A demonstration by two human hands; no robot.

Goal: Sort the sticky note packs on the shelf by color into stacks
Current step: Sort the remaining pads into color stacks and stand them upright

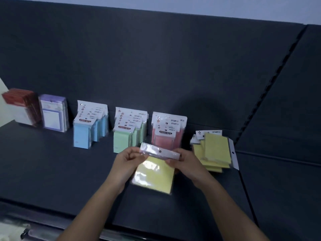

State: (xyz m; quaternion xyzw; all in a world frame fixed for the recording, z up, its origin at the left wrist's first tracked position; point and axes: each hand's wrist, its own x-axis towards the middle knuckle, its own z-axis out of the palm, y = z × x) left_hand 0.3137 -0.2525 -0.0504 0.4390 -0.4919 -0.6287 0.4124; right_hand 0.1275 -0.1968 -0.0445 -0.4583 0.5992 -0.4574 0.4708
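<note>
Dark shelf [52, 171], back row L to R: red packs [22, 105] (blurred, prob. notepads), purple packs [53, 115], blue packs [83, 134], green packs [123, 140], pink packs [166, 134], all upright. Yellow pile [215, 150] lies flat at right, loosely fanned, just beside pink.

Held yellow pack [154, 176] is in front of green/pink rows, hiding their lower edges. Pale yellow pad, glossy clear sleeve, white header w/ hang hole, tilted. Left hand [126, 159] pinches header's left end, right hand [182, 160] pinches right end.
</note>
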